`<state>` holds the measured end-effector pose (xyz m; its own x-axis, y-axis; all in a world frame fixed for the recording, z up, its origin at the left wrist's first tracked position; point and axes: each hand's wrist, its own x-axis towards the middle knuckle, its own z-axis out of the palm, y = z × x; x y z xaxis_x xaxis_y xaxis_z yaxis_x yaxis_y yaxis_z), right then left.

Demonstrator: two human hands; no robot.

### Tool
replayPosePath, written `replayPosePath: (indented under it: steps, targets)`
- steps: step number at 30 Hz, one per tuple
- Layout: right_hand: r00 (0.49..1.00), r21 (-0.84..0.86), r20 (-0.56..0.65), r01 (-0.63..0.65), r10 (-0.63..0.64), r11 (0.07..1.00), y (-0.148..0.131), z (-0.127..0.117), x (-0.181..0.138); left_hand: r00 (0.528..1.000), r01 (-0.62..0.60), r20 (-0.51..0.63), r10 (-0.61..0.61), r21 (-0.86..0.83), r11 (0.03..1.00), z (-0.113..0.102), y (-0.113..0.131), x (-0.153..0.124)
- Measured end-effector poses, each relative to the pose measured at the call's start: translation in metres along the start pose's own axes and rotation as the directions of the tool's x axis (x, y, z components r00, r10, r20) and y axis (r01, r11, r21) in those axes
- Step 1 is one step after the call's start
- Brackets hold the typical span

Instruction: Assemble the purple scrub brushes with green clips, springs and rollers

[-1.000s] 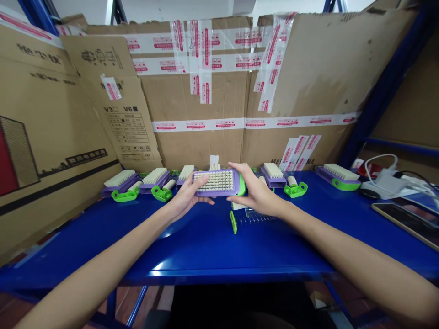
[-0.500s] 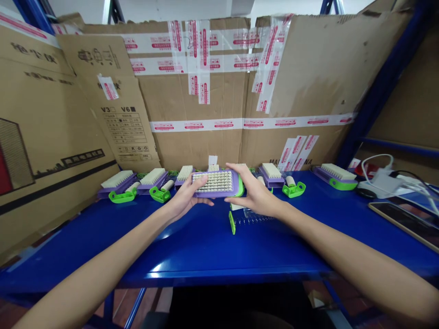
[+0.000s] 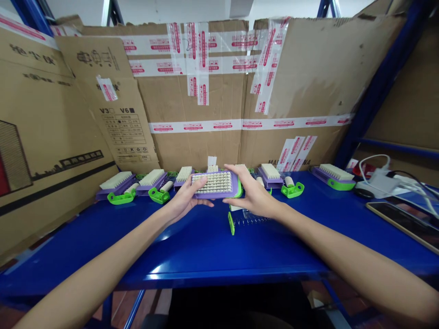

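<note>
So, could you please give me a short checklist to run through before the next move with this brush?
1. Two-handed hold on the purple brush: ok. The left hand has its left end and the right hand its right end.
2. Bristle side up, towards the camera: ok.
3. Green piece at the brush's right end properly seated: cannot tell, as the right hand partly covers it.
4. Blue table free below the brush: not ok. A green-ended wire piece lies just under the right hand.
5. Phone and white charger away from the arms: ok, both are far right.
</note>
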<state>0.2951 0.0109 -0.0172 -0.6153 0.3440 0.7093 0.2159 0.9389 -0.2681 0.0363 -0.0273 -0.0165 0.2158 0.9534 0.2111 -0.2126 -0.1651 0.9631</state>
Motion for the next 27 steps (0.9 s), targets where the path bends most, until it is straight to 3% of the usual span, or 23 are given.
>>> replayPosePath:
  steps: [27]
  targets:
    - [1.000,0.012,0.000,0.006,-0.006,1.000,-0.0016,0.0019,0.0001,1.000,0.012,0.008,-0.012,-0.011,1.000,0.0076,0.0008,-0.0033]
